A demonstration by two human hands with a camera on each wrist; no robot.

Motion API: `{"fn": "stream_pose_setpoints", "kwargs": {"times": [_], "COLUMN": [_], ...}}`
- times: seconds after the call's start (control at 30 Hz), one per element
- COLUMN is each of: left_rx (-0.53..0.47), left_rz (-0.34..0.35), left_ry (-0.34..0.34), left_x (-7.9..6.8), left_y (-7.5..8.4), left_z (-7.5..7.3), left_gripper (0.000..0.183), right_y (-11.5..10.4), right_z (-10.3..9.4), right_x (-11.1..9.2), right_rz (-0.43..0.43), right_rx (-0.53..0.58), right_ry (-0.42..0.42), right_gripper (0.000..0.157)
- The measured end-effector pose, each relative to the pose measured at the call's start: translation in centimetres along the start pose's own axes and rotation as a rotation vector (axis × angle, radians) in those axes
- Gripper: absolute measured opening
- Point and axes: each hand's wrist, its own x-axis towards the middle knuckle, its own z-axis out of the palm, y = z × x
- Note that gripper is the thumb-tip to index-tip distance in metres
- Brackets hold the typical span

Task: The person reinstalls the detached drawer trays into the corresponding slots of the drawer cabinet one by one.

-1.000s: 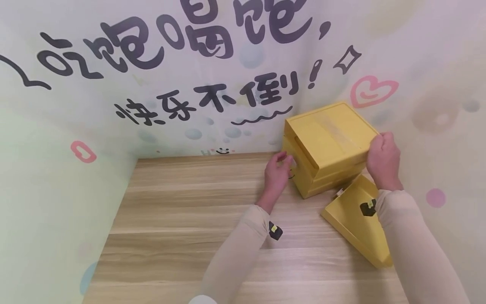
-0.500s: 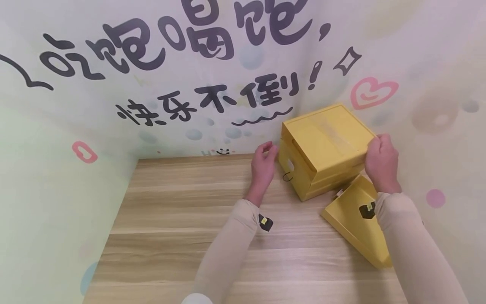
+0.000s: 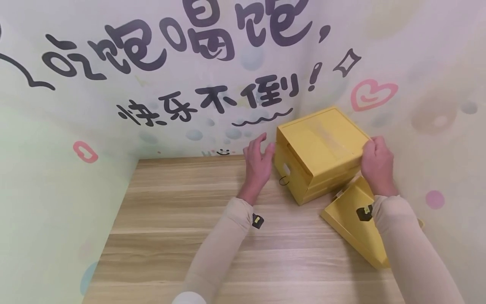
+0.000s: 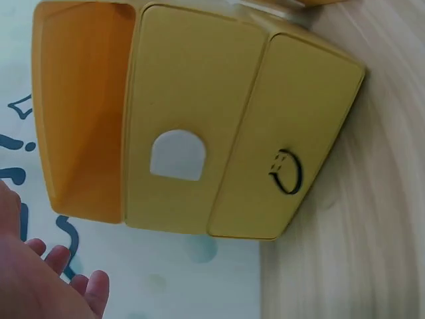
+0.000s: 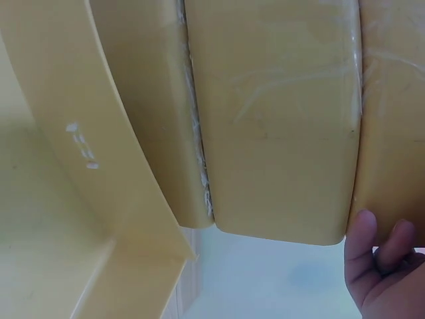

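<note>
Between the 2 hands, at the back right corner of the counter [image 3: 182,219], stands a yellow drawer cabinet [image 3: 322,143], close to where the 2 decorated walls meet. Its top slot is an empty opening [image 4: 80,106]; below that sit 2 closed drawer fronts, the middle one [image 4: 192,119] with a pale arched cutout and the lowest one [image 4: 285,139] with a small dark ring pull.

The right hand [image 3: 376,164] is the working grip here: it grasps the cabinet's right rear edge, fingers curled over the top corner. In the right wrist view its fingertips [image 5: 362,232] lie against the cabinet's smooth yellow side.

The left hand [image 3: 258,162] is on the far side of the cabinet from that grip, beside the front left corner. Its fingers are spread and relaxed, grasping nothing; whether the thumb just touches the cabinet's corner I cannot tell. In the left wrist view the fingertips [image 4: 96,289] sit clear of the drawer fronts.

Just below the right wrist, a loose yellow drawer [image 3: 353,223] lies on the counter, tilted, its near end pointing toward the person. Both forearms wear pale sleeves [image 3: 224,249], each with a small dark tag at the wrist. Behind the cabinet, the wall [image 3: 152,84] carries large dark lettering, and a pink heart [image 3: 373,95] sits up and beyond the right hand.
</note>
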Motion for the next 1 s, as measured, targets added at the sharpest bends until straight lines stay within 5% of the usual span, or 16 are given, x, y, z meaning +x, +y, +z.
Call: {"fn": "stream_pose_setpoints", "kwargs": {"times": [0.5, 1.0], "left_rx": [0.172, 0.275], "left_rz": [0.367, 0.449], "left_ry": [-0.003, -0.085], "left_x": [1.3, 3.1], "left_y": [0.5, 0.6], "left_z": [-1.1, -2.8], "left_gripper": [0.043, 0.042], "right_y": [-0.3, -0.7], "right_z": [0.2, 1.0], "right_x": [-0.1, -0.5], "right_rz": [-0.053, -0.116], "right_rx": [0.01, 0.017], "right_ry": [-0.038, -0.075], "right_gripper": [0.05, 0.045]}}
